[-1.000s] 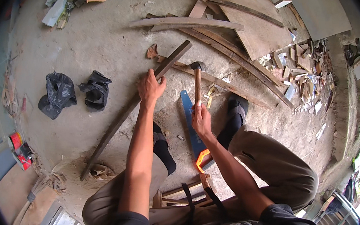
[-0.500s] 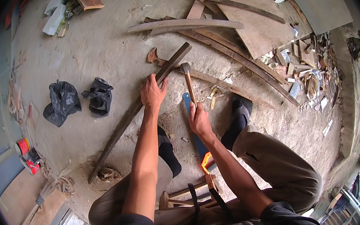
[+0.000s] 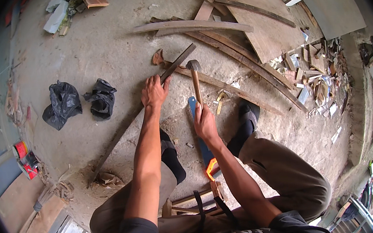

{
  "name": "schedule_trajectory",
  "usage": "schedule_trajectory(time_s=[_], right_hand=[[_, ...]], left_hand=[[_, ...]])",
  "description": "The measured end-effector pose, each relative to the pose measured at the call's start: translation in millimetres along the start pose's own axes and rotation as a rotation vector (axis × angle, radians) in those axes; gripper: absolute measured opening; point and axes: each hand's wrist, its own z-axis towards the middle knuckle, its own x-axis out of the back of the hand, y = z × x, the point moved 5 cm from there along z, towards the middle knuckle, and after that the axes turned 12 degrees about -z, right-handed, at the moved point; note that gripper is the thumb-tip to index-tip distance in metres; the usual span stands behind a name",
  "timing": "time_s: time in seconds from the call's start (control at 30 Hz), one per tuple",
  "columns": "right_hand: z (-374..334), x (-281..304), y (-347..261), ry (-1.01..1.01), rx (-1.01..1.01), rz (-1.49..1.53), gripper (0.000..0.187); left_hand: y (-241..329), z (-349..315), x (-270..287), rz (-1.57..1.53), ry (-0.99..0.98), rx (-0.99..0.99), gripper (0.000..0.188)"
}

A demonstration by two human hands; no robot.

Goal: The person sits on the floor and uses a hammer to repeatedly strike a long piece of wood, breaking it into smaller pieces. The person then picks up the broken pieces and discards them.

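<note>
My left hand (image 3: 153, 92) is closed around the upper part of a long dark wooden batten (image 3: 120, 135). The batten runs slantwise from the upper middle down to the lower left, past my left foot. My right hand (image 3: 205, 122) grips a hammer (image 3: 196, 86) by its wooden handle. The metal head points away from me, to the right of the batten and apart from it. Beneath my right hand and forearm a handsaw (image 3: 192, 102) with a blue blade and an orange handle lies on the floor, partly covered.
Two black plastic bags (image 3: 63, 104) sit at the left. Several planks (image 3: 195, 24) and a plywood sheet (image 3: 260, 22) lie at the far right, near a heap of wood scraps (image 3: 321, 79). My feet stand either side of the saw. A small wooden stool (image 3: 188, 200) is under me.
The batten has rolled in my left hand, showing a narrower face, and that hand has shifted slightly left. The hammer's head has turned and moved slightly farther away.
</note>
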Motion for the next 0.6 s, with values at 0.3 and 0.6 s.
schedule_trajectory(time_s=[0.3, 0.6], right_hand=[[21, 43, -28, -0.076, -0.142, 0.372, 0.059], [7, 26, -5, -0.001, -0.067, 0.047, 0.063]], left_hand=[[5, -2, 6, 0.058, 0.073, -0.013, 0.065], [1, -12, 0, 0.156, 0.187, -0.056, 0.067]])
